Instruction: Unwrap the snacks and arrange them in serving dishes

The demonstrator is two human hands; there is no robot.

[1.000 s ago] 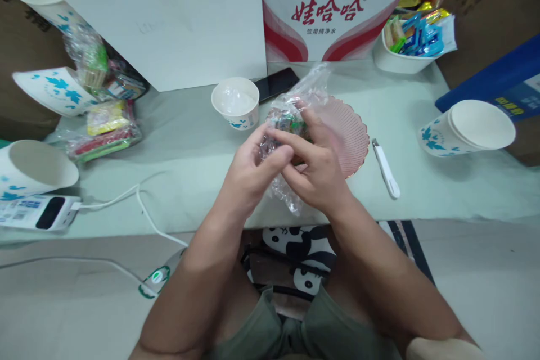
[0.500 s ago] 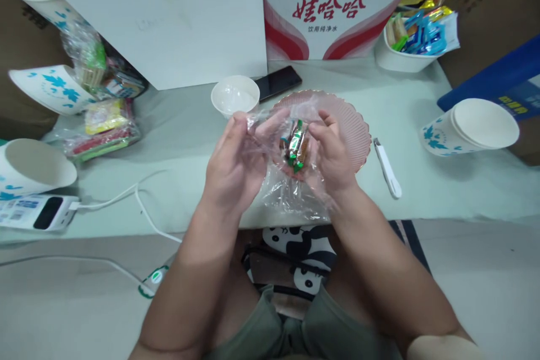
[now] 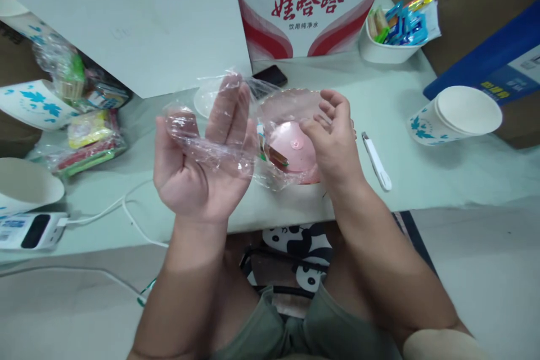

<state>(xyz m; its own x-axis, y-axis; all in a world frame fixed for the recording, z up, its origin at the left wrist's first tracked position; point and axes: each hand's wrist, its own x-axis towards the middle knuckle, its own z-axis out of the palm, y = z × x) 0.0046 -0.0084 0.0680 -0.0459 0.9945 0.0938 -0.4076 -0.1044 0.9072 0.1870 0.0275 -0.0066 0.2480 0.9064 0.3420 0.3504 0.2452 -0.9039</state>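
Observation:
A clear plastic bag (image 3: 213,152) stretches across the fingers of my left hand (image 3: 202,174), which is palm up over the table. The thumb and a bent finger have film at their tips, while two other fingers stretch out behind it. My right hand (image 3: 337,135) is over the right side of a pink scalloped plate (image 3: 295,149), its fingers loosely curled and apart, with nothing visible in them. A small brown wrapped snack (image 3: 276,154) shows at the plate's left part, partly covered by film. Whether it lies in the bag or on the plate, I cannot tell.
Behind the bag is a white paper bowl (image 3: 205,101), near a black phone (image 3: 272,75). A white utility knife (image 3: 377,162) lies right of the plate. Paper cups (image 3: 459,115), a tub of snacks (image 3: 392,48), more snack packs (image 3: 90,140) and a power bank (image 3: 31,230) stand around.
The wrapped snacks that were between my hands in the bag are no longer held up there. My left hand has moved left, spreading with the bag over it. My right hand has drawn apart from the bag.

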